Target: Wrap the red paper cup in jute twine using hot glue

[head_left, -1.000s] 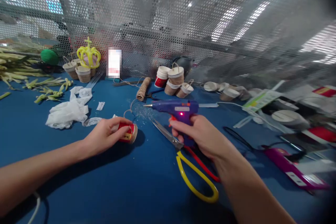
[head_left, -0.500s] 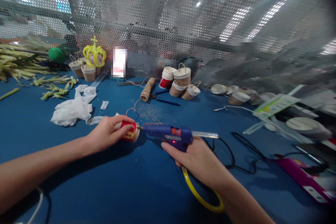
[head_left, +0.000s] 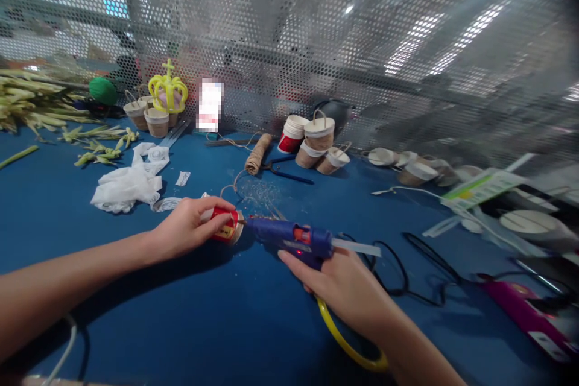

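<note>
A small red and white paper cup (head_left: 228,230) lies on its side on the blue table, and my left hand (head_left: 190,224) is closed on it. My right hand (head_left: 335,274) grips a blue glue gun (head_left: 289,236) by its handle. The gun's nozzle points left and meets the cup near its rim; whether it touches is hard to tell. A clear glue stick (head_left: 357,247) sticks out of the gun's back, and a small red light glows on its side. Thin twine (head_left: 230,186) runs from behind the cup to a twine roll (head_left: 259,154).
Pliers (head_left: 289,176) lie behind the gun. Twine-wrapped cups (head_left: 319,132) stand at the back beside stacked paper cups (head_left: 292,134). White lace (head_left: 126,187) and dry husks (head_left: 97,151) are on the left. A purple power strip (head_left: 520,307) and black cable (head_left: 407,277) lie on the right.
The view has shifted slightly, so things sit a little further right. The glue gun stays at the cup's rim, its tail dipped slightly. Both hands keep their hold.
</note>
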Demonstrator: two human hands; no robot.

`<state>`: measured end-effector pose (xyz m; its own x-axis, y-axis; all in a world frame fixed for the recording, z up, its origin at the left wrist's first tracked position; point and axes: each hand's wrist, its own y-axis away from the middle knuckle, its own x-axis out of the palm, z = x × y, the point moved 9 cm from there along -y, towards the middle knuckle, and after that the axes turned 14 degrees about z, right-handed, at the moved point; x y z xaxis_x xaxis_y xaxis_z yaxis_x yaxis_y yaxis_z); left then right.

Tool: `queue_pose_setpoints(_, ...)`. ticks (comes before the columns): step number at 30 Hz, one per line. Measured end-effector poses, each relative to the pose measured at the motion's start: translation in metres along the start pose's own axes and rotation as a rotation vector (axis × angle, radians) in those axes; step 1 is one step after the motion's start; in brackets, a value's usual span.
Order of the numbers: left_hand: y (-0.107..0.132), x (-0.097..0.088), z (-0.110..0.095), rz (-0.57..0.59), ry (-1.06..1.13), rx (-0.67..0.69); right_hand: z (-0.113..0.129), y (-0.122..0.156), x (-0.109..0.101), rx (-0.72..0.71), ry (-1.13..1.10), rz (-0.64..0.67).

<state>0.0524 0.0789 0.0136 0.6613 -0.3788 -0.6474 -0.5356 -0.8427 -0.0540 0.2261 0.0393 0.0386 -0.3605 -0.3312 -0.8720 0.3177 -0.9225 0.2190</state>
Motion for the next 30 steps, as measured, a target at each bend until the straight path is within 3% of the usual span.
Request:
queue_pose_setpoints(13, 0.0004, -0.0005, 0.0009, 0.023, -0.021, -0.044, 0.0006, 0.0030, 0.0032, -0.053, -0.048, 0.022)
queue_pose_setpoints(30, 0.0019, -0.0007, -0.0052, 0.004, -0.038, 0.015, 0.0072, 0.0028, -0.0012, -0.134, -0.045, -0.029)
